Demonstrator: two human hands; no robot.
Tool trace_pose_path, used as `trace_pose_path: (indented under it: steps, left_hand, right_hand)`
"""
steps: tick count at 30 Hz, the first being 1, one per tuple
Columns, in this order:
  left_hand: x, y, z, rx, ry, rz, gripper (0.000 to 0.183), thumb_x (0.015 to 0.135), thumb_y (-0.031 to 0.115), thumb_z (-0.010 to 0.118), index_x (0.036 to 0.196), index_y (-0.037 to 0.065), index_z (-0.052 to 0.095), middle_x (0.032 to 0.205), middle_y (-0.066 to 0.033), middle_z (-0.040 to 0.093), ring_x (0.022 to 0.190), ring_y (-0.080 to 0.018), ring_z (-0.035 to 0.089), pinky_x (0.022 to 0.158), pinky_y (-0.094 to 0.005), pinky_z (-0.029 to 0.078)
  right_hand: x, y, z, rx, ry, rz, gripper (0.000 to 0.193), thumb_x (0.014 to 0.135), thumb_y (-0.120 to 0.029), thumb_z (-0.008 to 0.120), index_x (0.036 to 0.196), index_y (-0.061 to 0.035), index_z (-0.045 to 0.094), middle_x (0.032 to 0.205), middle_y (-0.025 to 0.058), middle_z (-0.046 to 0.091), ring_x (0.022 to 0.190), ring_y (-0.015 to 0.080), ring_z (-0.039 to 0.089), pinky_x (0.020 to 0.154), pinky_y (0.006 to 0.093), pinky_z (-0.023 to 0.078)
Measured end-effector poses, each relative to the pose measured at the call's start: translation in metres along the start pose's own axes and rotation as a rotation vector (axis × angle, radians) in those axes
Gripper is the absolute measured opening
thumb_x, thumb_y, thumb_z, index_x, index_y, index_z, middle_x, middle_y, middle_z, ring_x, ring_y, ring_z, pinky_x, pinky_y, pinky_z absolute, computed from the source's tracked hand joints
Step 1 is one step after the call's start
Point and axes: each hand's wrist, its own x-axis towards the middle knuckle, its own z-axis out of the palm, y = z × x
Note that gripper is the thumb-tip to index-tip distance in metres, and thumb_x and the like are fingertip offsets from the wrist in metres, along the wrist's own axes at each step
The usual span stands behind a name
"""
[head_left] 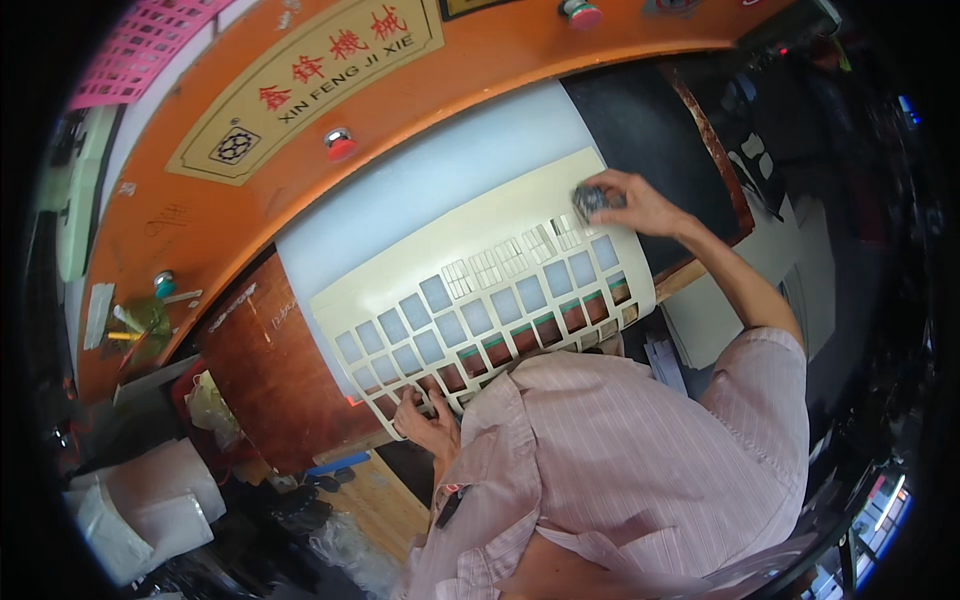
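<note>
A large cream card sheet (pixel 470 232) lies aslant before me, with rows of rectangular windows cut through it. Along its middle row, several windows still hold cut card pieces (pixel 485 268) split by slits; the others are open. My right hand (pixel 635 205) is closed round a dark grey, rounded block (pixel 592 203), blurred, at the sheet's far right, just past that row. My left hand (pixel 430 425) grips the near left edge of the sheet, its fingertips at the lowest windows. Part of the near edge is hidden by my shirt.
Under the sheet is a pale bluish-white plate (pixel 420 165), flanked by a brown board (pixel 265 370) and a black panel (pixel 640 130). An orange machine beam (pixel 160 235) with a red knob (pixel 340 150) crosses the far side. Card sheets (pixel 695 320) are stacked at right.
</note>
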Motion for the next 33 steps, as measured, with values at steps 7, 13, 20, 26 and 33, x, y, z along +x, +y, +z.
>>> trace_pose_path:
  steps: [7,13,20,26,33]
  left_hand:
    - [-0.019,-0.02,0.023,0.15,0.124,0.057,0.033,0.09,0.016,0.072,0.117,-0.002,0.068,0.1,-0.016,0.071,0.095,-0.0348,0.065,0.096,-0.048,0.04]
    - [-0.018,-0.01,0.032,0.083,0.15,-0.009,0.023,0.093,0.017,0.069,0.109,0.001,0.071,0.093,-0.0136,0.072,0.088,-0.03,0.066,0.101,-0.0452,0.04]
    - [-0.007,-0.007,0.023,0.008,0.073,-0.022,0.02,0.092,0.015,0.071,0.105,0.0,0.071,0.083,-0.0135,0.067,0.079,-0.0321,0.06,0.089,-0.0444,0.044]
    - [-0.007,-0.005,0.026,-0.011,0.101,-0.038,0.021,0.093,0.017,0.07,0.104,0.0,0.072,0.085,-0.0137,0.07,0.078,-0.0306,0.061,0.09,-0.0442,0.043]
    - [-0.006,-0.007,0.028,-0.029,0.105,-0.053,0.021,0.095,0.02,0.067,0.104,0.001,0.071,0.081,-0.0129,0.07,0.078,-0.0294,0.062,0.091,-0.0442,0.044]
  right_hand:
    - [0.04,-0.041,0.041,0.182,0.263,-0.003,0.065,0.088,-0.026,0.084,0.138,0.0062,0.059,0.122,0.0159,0.07,0.107,0.0219,0.067,0.095,0.0356,0.054]
    - [0.095,-0.115,0.199,-0.033,0.108,-0.532,0.069,0.078,-0.031,0.09,0.13,0.0039,0.062,0.128,0.0219,0.062,0.119,0.0392,0.06,0.104,0.0462,0.05]
    - [0.144,-0.187,0.321,-0.096,-0.041,-0.782,0.065,0.077,-0.022,0.088,0.129,0.0039,0.06,0.126,0.017,0.06,0.119,0.0357,0.056,0.099,0.044,0.051]
    - [0.169,-0.194,0.316,-0.19,-0.272,-0.86,0.058,0.079,-0.007,0.079,0.132,0.0048,0.058,0.136,0.0186,0.056,0.12,0.037,0.055,0.105,0.0429,0.05]
    - [0.153,-0.195,0.33,-0.209,-0.147,-0.796,0.062,0.079,0.001,0.066,0.139,0.0053,0.05,0.142,0.0243,0.054,0.127,0.043,0.053,0.107,0.0479,0.049]
